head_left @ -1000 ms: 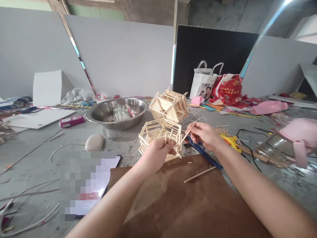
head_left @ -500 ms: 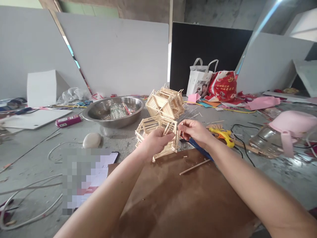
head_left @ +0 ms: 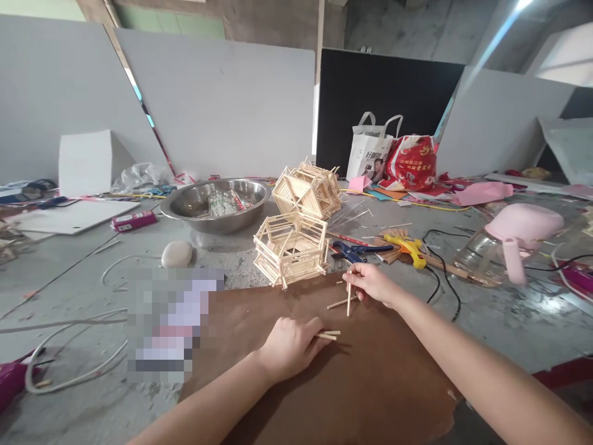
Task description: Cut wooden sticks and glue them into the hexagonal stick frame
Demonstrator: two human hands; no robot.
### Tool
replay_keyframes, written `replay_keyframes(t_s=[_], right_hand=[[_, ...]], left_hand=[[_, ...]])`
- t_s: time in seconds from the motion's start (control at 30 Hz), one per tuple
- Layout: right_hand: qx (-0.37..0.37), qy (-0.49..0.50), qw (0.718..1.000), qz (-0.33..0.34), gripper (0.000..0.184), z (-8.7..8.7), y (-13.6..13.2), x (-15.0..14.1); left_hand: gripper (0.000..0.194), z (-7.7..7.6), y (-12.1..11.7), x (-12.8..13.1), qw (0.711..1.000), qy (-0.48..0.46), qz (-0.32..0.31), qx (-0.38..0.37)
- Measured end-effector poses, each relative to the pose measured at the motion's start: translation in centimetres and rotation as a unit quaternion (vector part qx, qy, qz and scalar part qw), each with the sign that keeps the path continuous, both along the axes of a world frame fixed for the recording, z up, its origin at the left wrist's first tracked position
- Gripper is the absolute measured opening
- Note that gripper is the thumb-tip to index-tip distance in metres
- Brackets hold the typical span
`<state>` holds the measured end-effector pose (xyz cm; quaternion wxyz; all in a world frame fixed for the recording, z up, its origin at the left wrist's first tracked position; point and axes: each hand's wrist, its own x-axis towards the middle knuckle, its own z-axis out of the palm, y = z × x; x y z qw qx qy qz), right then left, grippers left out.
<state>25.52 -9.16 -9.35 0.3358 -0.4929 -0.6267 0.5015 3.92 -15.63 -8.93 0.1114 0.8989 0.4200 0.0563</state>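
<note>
1. Farthest left of what concerns me, the steel basin sits on the grey surface, with clear-wrapped packets inside. It looks smooth and rigid; the rim would be the place to grip it.
2. My left hand is low over the brown sheet, fingers curled together, pinching short pale sticks whose ends poke out past my fingertips. I make out two; my fingers hide the rest.
3. Beyond it, the open stick frame rests near the sheet's far edge, touched by neither hand. I judge it very light, stiff along each stick but fragile at the joints. I'd cradle it low from both sides, where the sticks stack thickest, and never squeeze the thin top rails.
4. Behind that sits a denser stick structure, tilted; its jutting ends look easy to snap, so its packed faces seem safer to hold.
5. A loose stick lies on the sheet, just beside my right hand, which pinches another stick near its top, nearly upright. Such sticks should feel dry, rigid and weightless, but may roll between fingertips.
6. Past my right hand lie the blue-handled cutters and the yellow glue gun, best taken by its handle.
</note>
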Motion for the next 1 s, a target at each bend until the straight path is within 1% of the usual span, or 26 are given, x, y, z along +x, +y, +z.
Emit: replay_keyframes(t_s=[0.17, 0.23, 0.3, 0.37, 0.43, 0.47, 0.53, 0.57, 0.63, 0.7, 0.77, 0.8, 0.9, 1.0], right_hand=[[0.028, -0.004, 1.0, 0.002, 0.028, 0.9, 0.1, 0.3], [0.039, -0.004, 0.999, -0.002, 0.028, 1.2, 0.1, 0.4], [0.049, -0.001, 0.999, -0.009, 0.028, 1.6, -0.1, 0.3], [0.057, 0.007, 0.998, -0.012, 0.028, 2.3, -0.4, -0.1], [0.065, 0.019, 0.998, -0.009, 0.027, 3.5, -0.7, -0.7], [0.071, 0.025, 0.997, -0.004, 0.027, 4.2, -0.8, -1.1], [0.085, 0.037, 0.996, 0.01, 0.026, 5.7, -0.8, -1.9], [0.09, 0.045, 0.995, 0.018, 0.026, 6.4, -0.6, -2.2], [0.099, 0.064, 0.993, 0.02, 0.026, 7.5, -0.2, -2.7], [0.11, 0.073, 0.991, 0.012, 0.026, 7.9, 0.3, -2.9], [0.124, 0.073, 0.99, 0.004, 0.026, 7.8, 0.8, -3.0], [0.126, 0.074, 0.989, 0.0, 0.026, 7.5, 1.1, -3.0], [0.113, 0.085, 0.99, -0.013, 0.028, 6.5, 1.8, -3.2], [0.106, 0.064, 0.992, -0.017, 0.029, 6.1, 2.6, -3.4]], left_hand=[[0.018, -0.6, -0.3, -0.5, 0.998, -0.005, -0.04, 0.048], [0.018, -0.6, -0.2, -0.5, 0.997, -0.038, -0.019, 0.058], [0.019, 0.1, 0.3, -0.4, 0.993, -0.102, 0.039, 0.052], [0.019, 1.7, 1.2, 0.0, 0.978, -0.179, 0.108, 0.024], [0.017, 4.0, 2.5, 0.7, 0.958, -0.239, 0.16, -0.019], [0.017, 5.2, 3.2, 1.1, 0.954, -0.254, 0.153, -0.048], [0.019, 7.4, 4.6, 2.1, 0.955, -0.247, 0.122, -0.105], [0.02, 8.2, 5.2, 2.5, 0.955, -0.246, 0.118, -0.117], [0.018, 9.1, 6.2, 3.1, 0.955, -0.246, 0.107, -0.129], [0.015, 9.3, 6.8, 3.4, 0.953, -0.259, 0.088, -0.133], [0.014, 9.1, 7.3, 3.3, 0.95, -0.27, 0.075, -0.134], [0.016, 9.0, 7.5, 3.2, 0.95, -0.274, 0.078, -0.131], [0.025, 8.7, 8.4, 2.5, 0.938, -0.297, 0.121, -0.132], [0.027, 8.9, 9.5, 1.5, 0.906, -0.357, 0.165, -0.16]])
